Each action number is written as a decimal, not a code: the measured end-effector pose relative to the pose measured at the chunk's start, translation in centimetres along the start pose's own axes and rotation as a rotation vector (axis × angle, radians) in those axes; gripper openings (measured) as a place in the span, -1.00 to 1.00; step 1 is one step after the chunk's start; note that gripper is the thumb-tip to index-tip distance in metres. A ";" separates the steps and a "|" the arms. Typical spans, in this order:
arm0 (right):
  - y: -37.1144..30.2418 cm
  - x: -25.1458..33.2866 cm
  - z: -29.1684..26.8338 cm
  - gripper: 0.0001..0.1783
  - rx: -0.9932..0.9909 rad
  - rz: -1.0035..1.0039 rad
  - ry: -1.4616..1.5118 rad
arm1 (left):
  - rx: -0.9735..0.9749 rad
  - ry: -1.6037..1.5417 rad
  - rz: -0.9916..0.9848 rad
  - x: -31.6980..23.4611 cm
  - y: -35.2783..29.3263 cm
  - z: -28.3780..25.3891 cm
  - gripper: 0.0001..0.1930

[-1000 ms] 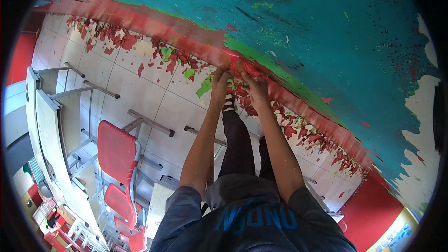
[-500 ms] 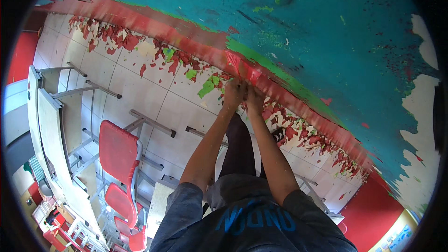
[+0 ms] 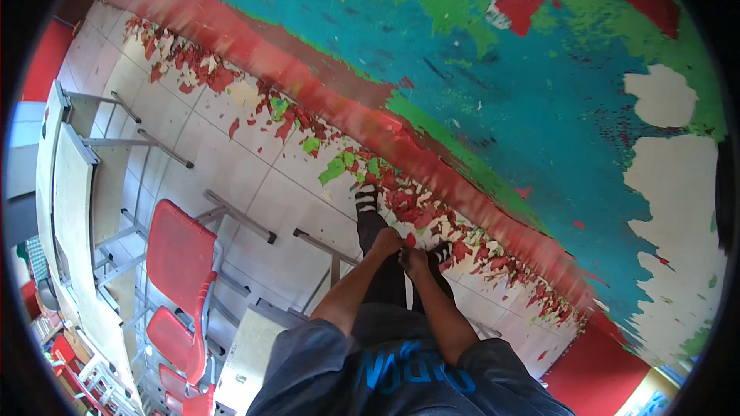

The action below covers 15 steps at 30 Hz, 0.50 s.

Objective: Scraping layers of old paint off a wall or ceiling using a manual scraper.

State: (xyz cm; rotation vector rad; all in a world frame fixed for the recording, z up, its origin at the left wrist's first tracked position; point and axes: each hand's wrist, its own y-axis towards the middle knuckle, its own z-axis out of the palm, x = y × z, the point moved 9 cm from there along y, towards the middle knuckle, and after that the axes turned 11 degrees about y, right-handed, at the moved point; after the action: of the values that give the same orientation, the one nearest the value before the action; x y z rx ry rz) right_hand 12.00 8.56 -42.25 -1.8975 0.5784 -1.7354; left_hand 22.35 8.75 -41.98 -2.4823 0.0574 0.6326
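In front of my body, my left hand [image 3: 388, 241] and my right hand [image 3: 415, 260] are close together, both drawn back from the wall. The fingers of each are closed. A small red paint flake [image 3: 410, 239] sticks up at the fingertips of my right hand. Whatever my left fingers hold is hidden. Beyond my hands stands a wall [image 3: 532, 131] with peeling teal, green and red paint over pale patches. Along its lower part runs a red band [image 3: 331, 80] with a loose, wrinkled surface. Several red, green and cream paint flakes [image 3: 408, 204] lie on the floor at its foot.
On the left stand red chairs [image 3: 181, 254] with grey metal frames and pale tables [image 3: 73, 185]. A metal leg [image 3: 327, 246] reaches in near my feet, beside a pale tabletop [image 3: 250, 346]. My feet in striped footwear [image 3: 366, 198] stand against the flakes on the tiled floor [image 3: 223, 146].
Both hands have come away from the red band at the wall's foot and back toward my body. The view has shifted, showing more green and pale patches on the wall.
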 end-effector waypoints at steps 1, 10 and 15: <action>-1.9 -4.1 -1.8 -0.79 -0.026 0.488 0.318 | -0.007 -0.074 -0.005 -0.2 -0.1 0.0 -0.63; 4.3 5.8 -3.8 -0.85 0.046 0.492 0.504 | -1.178 -1.448 -0.409 10.8 -3.2 -21.0 -0.54; 7.2 9.8 -4.4 -0.74 -0.045 0.246 -0.357 | -1.374 -1.228 -0.407 10.1 -4.7 -27.4 -0.65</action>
State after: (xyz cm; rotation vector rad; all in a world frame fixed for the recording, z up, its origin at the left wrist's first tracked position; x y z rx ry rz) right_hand 8.72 -3.51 -38.79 -2.0083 0.6813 -1.2043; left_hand 43.83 -1.19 -24.24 -2.3864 -1.7712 2.3808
